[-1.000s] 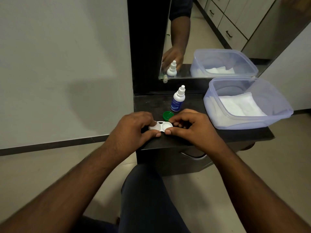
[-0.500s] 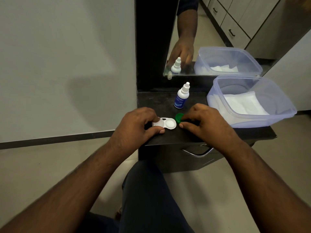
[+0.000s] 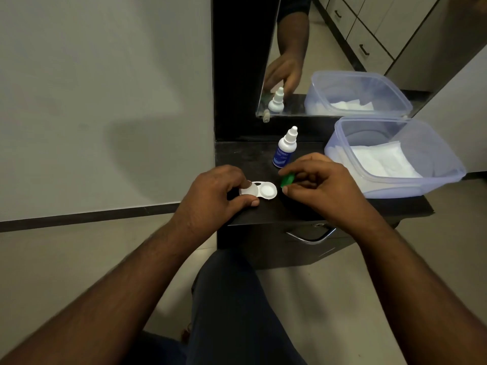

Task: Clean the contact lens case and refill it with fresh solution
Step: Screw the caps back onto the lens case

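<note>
- The left hand (image 3: 210, 196) pinches the left end of the lens case (image 3: 259, 190) between thumb and fingertips, pressing it on the dark shelf (image 3: 245, 159).
- The lens case is smooth white plastic, two round wells joined side by side; the right well is uncovered and shows a pale, shallow hollow.
- The right hand (image 3: 322, 185) is curled, its thumb and forefinger closed on a small green cap (image 3: 287, 179), a round glossy plastic piece held tilted just right of the case and apart from it.
- Just beyond the right hand's fingers stands a small dropper bottle (image 3: 285, 147), upright, white with a blue label and a tapered nozzle tip.
- To the right of the right hand, close to its knuckles, sits a translucent plastic tub (image 3: 432, 177) with rounded corners; folded white tissue (image 3: 382, 162) lies flat inside it.
- The shelf surface is matte black and slightly scuffed; below the hands a curved shiny metal handle (image 3: 311, 235) fronts a drawer.
- Beyond both hands a mirror (image 3: 395, 61) reflects the bottle, the tub and a hand.
</note>
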{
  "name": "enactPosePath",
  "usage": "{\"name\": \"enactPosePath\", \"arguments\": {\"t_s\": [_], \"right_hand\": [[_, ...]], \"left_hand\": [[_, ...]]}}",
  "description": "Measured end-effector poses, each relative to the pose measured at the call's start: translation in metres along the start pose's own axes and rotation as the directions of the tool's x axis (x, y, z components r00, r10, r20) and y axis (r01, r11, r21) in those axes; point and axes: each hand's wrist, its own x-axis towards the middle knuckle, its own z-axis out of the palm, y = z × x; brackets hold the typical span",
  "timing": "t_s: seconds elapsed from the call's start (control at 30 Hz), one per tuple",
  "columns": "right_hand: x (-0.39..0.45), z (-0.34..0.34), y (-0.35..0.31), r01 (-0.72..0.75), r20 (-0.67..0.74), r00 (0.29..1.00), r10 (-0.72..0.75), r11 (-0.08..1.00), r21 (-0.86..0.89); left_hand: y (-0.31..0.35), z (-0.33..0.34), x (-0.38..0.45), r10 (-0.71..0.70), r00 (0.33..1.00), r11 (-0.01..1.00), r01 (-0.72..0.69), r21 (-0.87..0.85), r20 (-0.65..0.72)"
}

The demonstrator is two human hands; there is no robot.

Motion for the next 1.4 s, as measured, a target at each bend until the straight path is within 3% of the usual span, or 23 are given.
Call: {"name": "enactPosePath", "arguments": {"t_s": [0.1, 0.17, 0.47, 0.93, 1.2, 1.4], "right_hand": [[-0.003, 0.008, 0.004, -0.008, -0.024, 1.0, 0.013, 0.975, 0.223], [-0.004, 0.012, 0.008, -0.016, -0.008, 1.0, 0.019, 0.961, 0.276], [-0.003, 0.018, 0.017, 0.13, 0.033, 0.99, -0.134, 0.986, 0.107], [-0.001, 0.023, 0.017, 0.171, 0.032, 0.984, -0.173, 0.984, 0.042], [0.002, 0.018, 0.019, 0.09, 0.097, 0.99, -0.101, 0.99, 0.104], [0.008, 0.015, 0.016, 0.101, 0.119, 0.988, -0.102, 0.995, 0.012]], "left_hand": [[0.0, 0.001, 0.0, 0.002, 1.0, 1.0, -0.002, 0.009, 0.0], [0.0, 0.001, 0.0, 0.001, 1.0, 1.0, -0.001, 0.004, -0.002], [0.0, 0.001, 0.0, 0.01, 1.0, 1.0, -0.01, 0.027, 0.0], [-0.003, 0.003, 0.0, 0.025, 1.0, 0.999, -0.025, 0.028, 0.0], [-0.001, 0.002, 0.001, 0.019, 1.0, 1.0, -0.019, 0.019, 0.007], [-0.003, 0.002, 0.001, 0.027, 1.0, 1.0, -0.027, 0.007, 0.009]]}}
